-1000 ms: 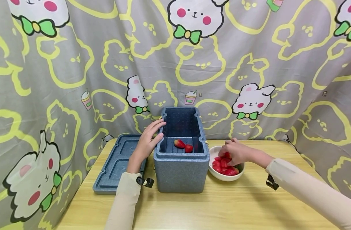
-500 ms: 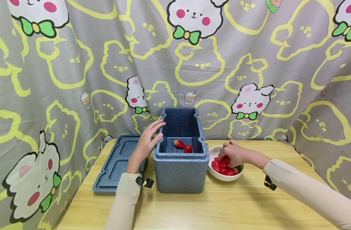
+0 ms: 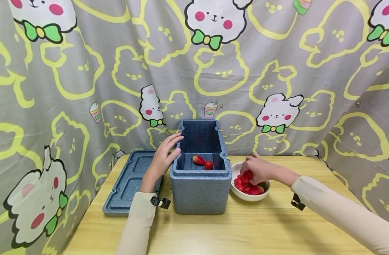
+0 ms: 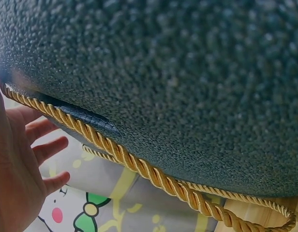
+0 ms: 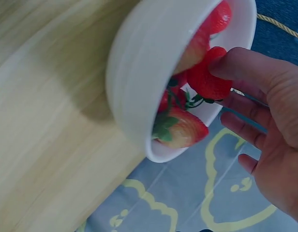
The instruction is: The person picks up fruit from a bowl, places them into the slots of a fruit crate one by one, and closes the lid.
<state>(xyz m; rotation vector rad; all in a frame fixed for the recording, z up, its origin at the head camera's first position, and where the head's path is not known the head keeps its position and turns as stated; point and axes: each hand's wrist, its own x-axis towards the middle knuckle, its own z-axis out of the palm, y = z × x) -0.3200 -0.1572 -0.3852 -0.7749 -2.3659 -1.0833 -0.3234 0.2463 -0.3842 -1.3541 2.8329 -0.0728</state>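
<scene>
My right hand [image 3: 260, 169] is over a white bowl [image 3: 250, 197] of strawberries. In the right wrist view, thumb and fingers pinch a red strawberry [image 5: 210, 79] with its green leaves turned down, close above the others. Left of the bowl stands a grey-blue foam box [image 3: 200, 194] without its lid. Inside, on its floor, lie two strawberries, one long [image 3: 198, 160] and one rounder [image 3: 208, 165]. My left hand [image 3: 162, 157] rests against the box's left rim, fingers extended. The left wrist view shows that hand beside a gold twisted rope [image 4: 139, 162] along the box's wall.
The box's lid [image 3: 118, 198] lies flat on the wooden table [image 3: 261, 226], left of the box and partly behind the left arm. A grey curtain [image 3: 178, 71] with cartoon animals hangs behind and at both sides of the table.
The right hand has shifted slightly left over the bowl and lifted a little, with a strawberry now showing between its fingers. The left hand and the box stay where they were.
</scene>
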